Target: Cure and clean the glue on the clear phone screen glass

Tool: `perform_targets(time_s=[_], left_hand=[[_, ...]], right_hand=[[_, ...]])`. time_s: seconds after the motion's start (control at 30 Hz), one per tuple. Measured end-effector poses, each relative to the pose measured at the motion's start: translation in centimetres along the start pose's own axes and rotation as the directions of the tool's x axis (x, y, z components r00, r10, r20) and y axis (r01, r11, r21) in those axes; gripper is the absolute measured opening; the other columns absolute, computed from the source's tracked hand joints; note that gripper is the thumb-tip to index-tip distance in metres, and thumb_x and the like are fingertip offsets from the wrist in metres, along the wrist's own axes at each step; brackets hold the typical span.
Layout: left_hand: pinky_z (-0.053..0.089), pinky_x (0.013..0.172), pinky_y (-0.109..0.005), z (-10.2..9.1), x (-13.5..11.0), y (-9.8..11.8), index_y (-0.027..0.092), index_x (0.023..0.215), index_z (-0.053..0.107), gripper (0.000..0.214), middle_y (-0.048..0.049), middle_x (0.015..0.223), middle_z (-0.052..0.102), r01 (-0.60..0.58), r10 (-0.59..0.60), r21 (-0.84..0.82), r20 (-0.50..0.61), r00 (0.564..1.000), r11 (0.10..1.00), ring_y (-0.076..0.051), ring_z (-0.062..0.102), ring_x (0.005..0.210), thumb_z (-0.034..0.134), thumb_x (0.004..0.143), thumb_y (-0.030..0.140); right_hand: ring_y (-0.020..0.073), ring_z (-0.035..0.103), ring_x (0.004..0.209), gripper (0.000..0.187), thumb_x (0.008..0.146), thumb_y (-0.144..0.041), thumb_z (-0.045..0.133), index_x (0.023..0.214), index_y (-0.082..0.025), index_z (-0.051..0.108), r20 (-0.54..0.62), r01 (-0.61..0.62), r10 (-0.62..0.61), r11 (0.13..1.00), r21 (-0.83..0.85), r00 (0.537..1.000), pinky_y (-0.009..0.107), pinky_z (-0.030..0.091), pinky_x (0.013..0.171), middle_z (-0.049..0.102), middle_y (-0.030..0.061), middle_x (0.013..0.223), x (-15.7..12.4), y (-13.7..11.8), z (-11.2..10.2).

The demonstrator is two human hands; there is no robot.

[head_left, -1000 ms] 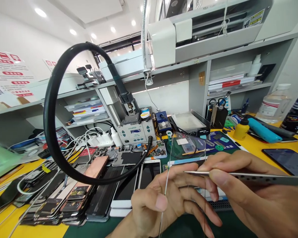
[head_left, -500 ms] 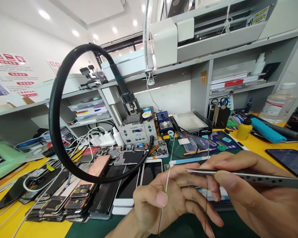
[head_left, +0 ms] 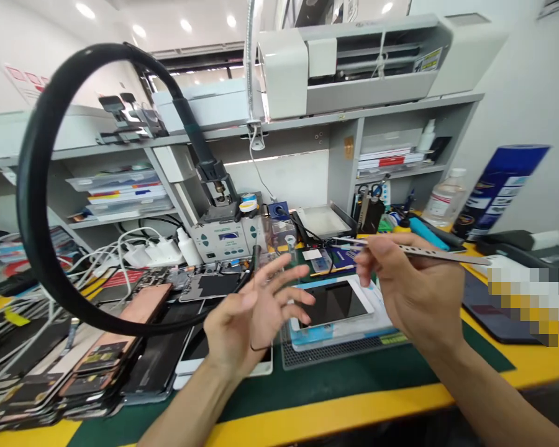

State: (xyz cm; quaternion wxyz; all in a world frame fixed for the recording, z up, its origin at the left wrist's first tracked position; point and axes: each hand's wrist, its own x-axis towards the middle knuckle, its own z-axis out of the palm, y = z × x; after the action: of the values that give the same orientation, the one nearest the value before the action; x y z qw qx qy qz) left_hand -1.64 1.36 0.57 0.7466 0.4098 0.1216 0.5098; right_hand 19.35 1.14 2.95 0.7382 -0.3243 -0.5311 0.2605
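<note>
My left hand (head_left: 254,316) is raised palm up, its fingers curved around a thin clear glass sheet (head_left: 261,349). Only faint edges of the sheet show, with a dark rounded line near the wrist. In my right hand (head_left: 407,282), thumb and fingers pinch metal tweezers (head_left: 440,253), whose tips point left toward the sheet without touching it. Between and beyond the hands lies a white-framed phone (head_left: 338,302), dark screen up. It rests on a blue-and-white pad (head_left: 317,338), partly behind my left fingers.
Stacked phones and phone parts (head_left: 107,360) crowd the left. A thick black hose (head_left: 28,186) arches above them from the rework station (head_left: 228,239). At the right stand a clear bottle (head_left: 445,198) and a blue can (head_left: 498,186). A dark phone (head_left: 503,310) lies beside my right forearm.
The view has drawn back and swung right, bringing the phone and blue can into sight. My hands have moved farther apart; the tweezers have left the front of the glass sheet.
</note>
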Motion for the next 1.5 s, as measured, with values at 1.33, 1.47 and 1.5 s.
perform_targets(time_s=[1.33, 1.47, 1.5], left_hand=[[0.049, 0.057, -0.032, -2.0, 0.6, 2.5, 0.007, 0.125, 0.065, 0.051, -0.0271, 0.126, 0.068, 0.138, -0.15, 0.196, 0.047, 0.988, 0.971, -0.026, 0.066, 0.078, 0.051, 0.089, 0.04], [0.047, 0.056, -0.03, -2.6, 0.9, 2.6, 0.007, 0.125, 0.065, 0.051, -0.0276, 0.124, 0.069, 0.211, -0.233, 0.212, 0.086, 0.969, 0.954, -0.024, 0.066, 0.077, 0.046, 0.091, 0.042], [0.047, 0.056, -0.029, -2.7, 1.0, 2.6, 0.007, 0.125, 0.064, 0.052, -0.0283, 0.124, 0.069, 0.226, -0.25, 0.22, 0.086, 0.965, 0.949, -0.024, 0.067, 0.077, 0.046, 0.091, 0.042]], right_hand=[[0.0334, 0.049, 0.137, 0.052, 0.097, -0.045, 0.062, 0.144, -0.023, 0.052, 0.614, 0.453, 0.318, 0.454, -0.768, 0.722, 0.062, 0.039, 0.113, 0.048, 0.0132, 0.153, -2.0, 4.6, -10.0], [0.0391, 0.039, 0.146, 0.073, 0.092, -0.059, 0.061, 0.149, -0.017, 0.047, 0.578, 0.36, 0.315, 0.539, -0.761, 0.753, 0.064, 0.03, 0.118, 0.043, 0.02, 0.158, -2.0, 3.9, -10.0], [0.0399, 0.038, 0.147, 0.076, 0.091, -0.061, 0.06, 0.15, -0.015, 0.046, 0.558, 0.329, 0.299, 0.563, -0.758, 0.774, 0.063, 0.029, 0.119, 0.043, 0.0211, 0.158, -1.8, 3.5, -9.9]])
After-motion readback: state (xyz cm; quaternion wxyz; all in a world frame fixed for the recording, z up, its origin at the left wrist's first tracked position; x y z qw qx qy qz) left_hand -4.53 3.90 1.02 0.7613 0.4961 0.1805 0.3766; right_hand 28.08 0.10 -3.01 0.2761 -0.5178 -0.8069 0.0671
